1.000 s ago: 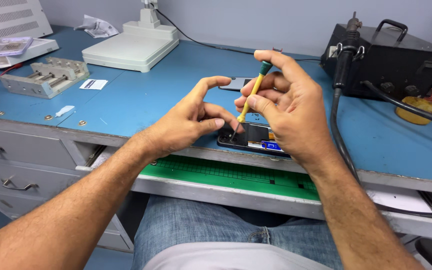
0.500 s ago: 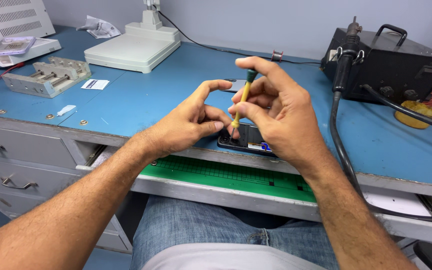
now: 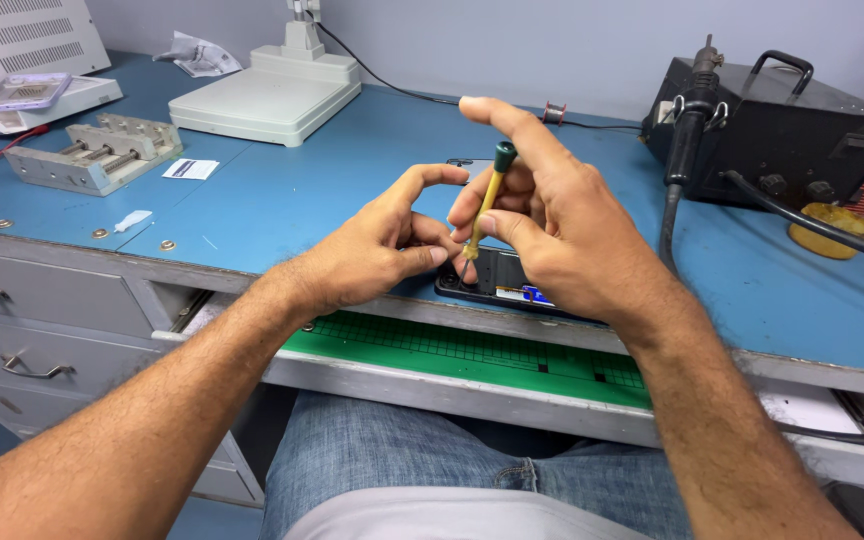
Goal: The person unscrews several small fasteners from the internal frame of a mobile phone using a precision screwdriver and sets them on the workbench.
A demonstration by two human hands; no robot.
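Note:
My right hand [image 3: 562, 225] holds a small screwdriver [image 3: 486, 205] with a yellow shaft and a dark green cap, nearly upright, its tip pointing down at an opened black phone [image 3: 497, 282]. The phone lies flat on the blue bench near the front edge, partly hidden under my right hand. My left hand [image 3: 377, 250] rests beside the phone's left end, thumb and forefinger pinched together close to the screwdriver tip. I cannot tell whether something tiny sits between those fingers.
A black soldering station [image 3: 782, 125] with a handpiece and hoses stands at the back right. A white lamp base [image 3: 267, 98], a metal vise jig [image 3: 92, 152] and a white device [image 3: 22, 60] sit at the back left. A green gridded mat [image 3: 472, 350] lies in the open drawer below.
Both hands and the phone have shifted slightly in view. The screwdriver stands more upright and its tip stays at the phone's left end.

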